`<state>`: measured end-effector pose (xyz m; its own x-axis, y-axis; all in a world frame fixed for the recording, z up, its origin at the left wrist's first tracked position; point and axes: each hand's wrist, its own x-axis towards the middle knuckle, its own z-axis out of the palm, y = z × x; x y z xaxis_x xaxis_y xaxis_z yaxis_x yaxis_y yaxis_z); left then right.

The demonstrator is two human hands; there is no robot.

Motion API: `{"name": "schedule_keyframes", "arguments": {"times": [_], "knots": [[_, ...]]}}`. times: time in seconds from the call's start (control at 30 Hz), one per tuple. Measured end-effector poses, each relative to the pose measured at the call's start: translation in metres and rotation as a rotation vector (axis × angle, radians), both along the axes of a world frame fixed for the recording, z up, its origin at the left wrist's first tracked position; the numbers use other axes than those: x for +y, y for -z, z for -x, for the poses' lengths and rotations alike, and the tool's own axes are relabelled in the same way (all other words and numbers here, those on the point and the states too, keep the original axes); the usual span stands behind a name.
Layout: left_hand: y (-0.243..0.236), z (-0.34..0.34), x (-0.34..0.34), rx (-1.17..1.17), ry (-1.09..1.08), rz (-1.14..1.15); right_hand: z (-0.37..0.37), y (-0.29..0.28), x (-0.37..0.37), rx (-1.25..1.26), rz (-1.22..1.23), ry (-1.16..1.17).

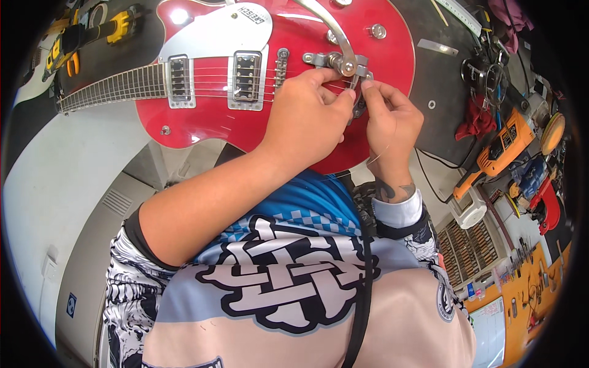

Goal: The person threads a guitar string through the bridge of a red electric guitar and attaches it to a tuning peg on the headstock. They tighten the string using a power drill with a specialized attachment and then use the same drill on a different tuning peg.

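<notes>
A red electric guitar (211, 126) lies face up, its neck (116, 87) pointing left. Both hands meet at its metal vibrato tailpiece (362, 61), just below the curved chrome arm (331, 24). My left hand (310, 116) is closed, thumb and fingers pinched close to the tailpiece bar; what they grip is hidden. Close beside it, my right hand (392, 116) pinches thumb against forefinger at the tailpiece's right side. A thin guitar string (381, 153) curves out below that hand, by the wrist. Several strings run over the pickups (247, 76) to the bridge (281, 67).
The guitar rests on a dark bench (432, 73). A metal ruler (437, 46) and a small washer (431, 104) lie right of it. Further right are a red cloth (477, 122) and an orange power tool (503, 147). A yellow-black clamp (116, 27) sits at far left.
</notes>
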<state>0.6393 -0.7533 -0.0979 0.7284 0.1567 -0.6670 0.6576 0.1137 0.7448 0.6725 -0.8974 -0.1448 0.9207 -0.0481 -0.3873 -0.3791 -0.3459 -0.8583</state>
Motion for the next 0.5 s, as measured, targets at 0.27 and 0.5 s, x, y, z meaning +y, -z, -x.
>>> {"name": "schedule_keyframes", "arguments": {"times": [0.27,0.5], "knots": [[0.003,-0.005,0.000,0.003,0.119,-0.098,-0.002,-0.003,0.006,0.066,-0.094,0.062],[-0.004,-0.011,-0.004,0.107,-0.016,0.115,-0.005,-0.004,0.005,0.092,-0.114,0.075]]}}
